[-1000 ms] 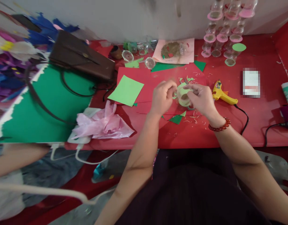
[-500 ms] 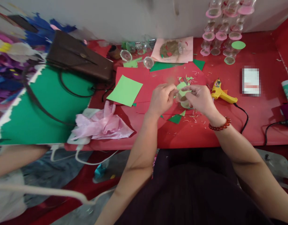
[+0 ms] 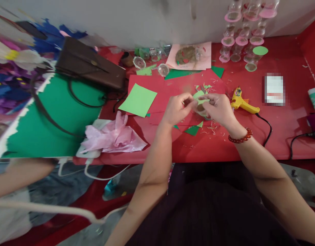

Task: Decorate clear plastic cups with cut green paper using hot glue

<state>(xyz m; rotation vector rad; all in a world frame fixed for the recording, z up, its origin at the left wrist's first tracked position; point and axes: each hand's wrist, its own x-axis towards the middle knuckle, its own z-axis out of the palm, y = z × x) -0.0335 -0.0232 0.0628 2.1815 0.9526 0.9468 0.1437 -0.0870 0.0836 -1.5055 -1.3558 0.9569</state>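
Between my hands is a small clear plastic cup (image 3: pixel 200 108) with light green paper at its top. My left hand (image 3: pixel 178 108) is closed at the cup's left side, thumb and forefinger pinched at its edge. On the right, my right hand (image 3: pixel 219 107) pinches the green paper and cup rim, with a red bead bracelet (image 3: pixel 241 136) on the wrist. Green paper scraps (image 3: pixel 192 130) and thin shavings lie around the cup on red paper (image 3: pixel 173 89). The fingers partly cover the cup.
A yellow glue gun (image 3: pixel 244 103) lies right of my right hand. Left are a light green sheet (image 3: pixel 138 100), a pink plastic bag (image 3: pixel 113 135) and a brown handbag (image 3: pixel 92 65). Stacked clear cups (image 3: pixel 241 41) stand at the back right. Another person's arm (image 3: pixel 24 174) shows lower left.
My left hand's fingers have shifted slightly at the cup's edge. Objects on the left sit a little further right in view. My right hand has barely moved.
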